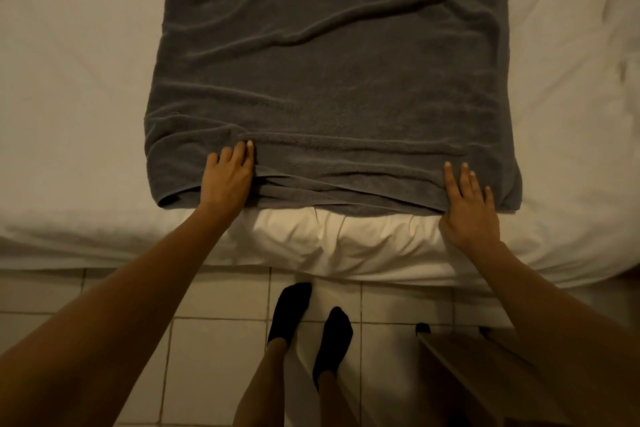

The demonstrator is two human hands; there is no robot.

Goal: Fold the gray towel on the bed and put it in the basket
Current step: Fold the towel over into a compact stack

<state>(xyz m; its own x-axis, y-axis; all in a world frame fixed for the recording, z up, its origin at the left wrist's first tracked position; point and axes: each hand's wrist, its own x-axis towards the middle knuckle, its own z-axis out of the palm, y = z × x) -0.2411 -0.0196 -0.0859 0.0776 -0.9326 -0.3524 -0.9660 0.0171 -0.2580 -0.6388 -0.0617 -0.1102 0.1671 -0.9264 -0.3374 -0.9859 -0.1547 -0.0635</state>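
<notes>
The gray towel lies spread lengthwise on the white bed, wrinkled, its far end cut off by the top of the frame. Its near edge sits at the bed's front edge. My left hand rests on the near left part of that edge, fingers curled into a bunched fold of cloth. My right hand lies flat, fingers spread, on the near right corner, pressing it down. No basket is in view.
A tiled floor lies below the bed edge, with my two feet in black socks on it. A wooden piece of furniture stands at the lower right, close to the bed.
</notes>
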